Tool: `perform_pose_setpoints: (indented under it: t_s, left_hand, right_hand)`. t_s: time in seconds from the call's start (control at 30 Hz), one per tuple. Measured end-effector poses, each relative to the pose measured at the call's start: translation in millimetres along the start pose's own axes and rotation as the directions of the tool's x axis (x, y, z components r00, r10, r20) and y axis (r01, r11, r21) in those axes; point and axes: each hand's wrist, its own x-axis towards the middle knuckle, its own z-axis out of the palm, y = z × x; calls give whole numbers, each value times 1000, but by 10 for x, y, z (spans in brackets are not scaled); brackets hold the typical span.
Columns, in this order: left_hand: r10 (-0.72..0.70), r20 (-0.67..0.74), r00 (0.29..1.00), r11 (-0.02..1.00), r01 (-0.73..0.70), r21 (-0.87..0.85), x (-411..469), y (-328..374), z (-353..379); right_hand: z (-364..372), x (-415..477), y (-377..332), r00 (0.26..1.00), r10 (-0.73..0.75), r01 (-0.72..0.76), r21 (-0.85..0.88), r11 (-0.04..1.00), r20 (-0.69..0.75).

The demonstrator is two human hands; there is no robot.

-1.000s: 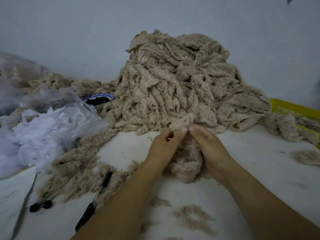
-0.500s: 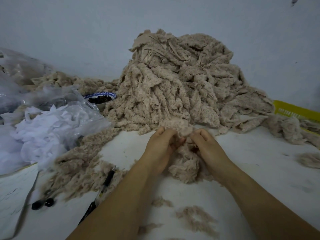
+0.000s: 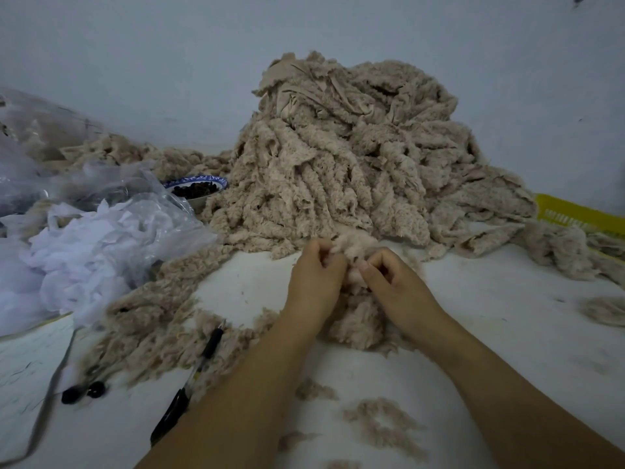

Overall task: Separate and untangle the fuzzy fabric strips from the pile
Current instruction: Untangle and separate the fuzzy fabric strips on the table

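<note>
Fingers curled tighter than a second ago: left hand [image 3: 314, 279] and right hand [image 3: 395, 286] both pinch the fuzzy beige fabric strip [image 3: 355, 247] at the foot of the tall beige pile [image 3: 338, 157] on the white counter [image 3: 473, 316]. A blue-rimmed bowl [image 3: 220, 180] holds dark bits [image 3: 194, 190]; a clear plastic bag [image 3: 169, 201] holds white scraps [image 3: 84, 252].

Textile workshop: heaped fuzzy fabric strips [image 3: 338, 170], bagged white scraps [image 3: 84, 252], worktable [image 3: 507, 316].

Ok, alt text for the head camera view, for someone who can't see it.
The left hand and right hand pinch a fuzzy beige strip at the foot of a tall pile on a white table. A bowl and a pen lie to their left.
</note>
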Motion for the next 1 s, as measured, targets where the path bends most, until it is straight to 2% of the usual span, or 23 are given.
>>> perform_pose_setpoints:
  t_s: [0.07,0.1,0.17,0.2,0.23,0.27,0.33,0.37,0.4,0.43,0.53,0.63,0.7,0.73,0.8,0.87,0.93,1.0]
  left_hand:
    - [-81,-129,988,991,66,-113,46,-32,-35]
    - [-188,-154,970,950,139,-279,79,-38,-70]
    - [-392,-37,919,712,277,-645,117,-12,-158]
    - [-418,16,908,608,293,-738,118,0,-185]
    - [-402,23,915,593,280,-755,108,8,-184]
    - [-353,-14,936,672,243,-699,89,25,-159]
    - [-100,-140,985,932,43,-359,35,47,-74]
    - [65,-139,988,976,-92,-196,2,56,-23]
    - [171,-90,981,979,-180,-101,-27,60,24]
    - [210,-22,977,976,-211,-55,-46,58,61]
    - [95,99,991,995,-92,-30,-64,33,75]
    - [-85,96,992,971,104,-216,-66,40,41]
    - [-222,111,969,853,248,-458,-18,64,-1]
    - [-288,148,946,738,317,-595,7,74,-31]
    - [-349,278,895,451,420,-787,43,90,-91]
    - [-314,377,872,262,461,-848,56,88,-131]
    - [-267,410,872,213,469,-857,49,95,-123]
    - [-248,410,878,283,471,-836,43,107,-86]
  right_hand:
    - [-12,-4,-25,1000,-13,13,-3,1000,1]
    - [-23,-1,-32,1000,2,-2,15,1000,-10]
    - [-65,12,-26,996,78,-73,88,993,-50]
    - [-94,19,-20,990,120,-110,130,985,-69]
    - [-119,26,-16,986,149,-135,160,978,-81]
    - [-133,29,-16,983,163,-145,176,974,-90]
    - [-123,29,-27,984,145,-126,173,977,-106]
    - [-109,25,-38,985,126,-106,160,981,-118]
    - [-90,23,-46,986,106,-87,149,985,-129]
    - [-71,22,-50,987,92,-73,146,987,-132]
    - [-36,26,-57,994,80,-67,160,985,-80]
    - [-42,36,-40,991,104,-89,155,984,-88]
    - [-90,54,-14,971,183,-148,214,965,-152]
    - [-120,68,-4,955,239,-183,286,941,-175]
    - [-180,91,-14,919,353,-216,525,823,-175]
    - [-199,103,-56,904,412,-212,712,670,-119]
    - [-177,107,-80,907,413,-215,756,618,-80]
    - [-153,111,-93,912,403,-204,776,597,-70]
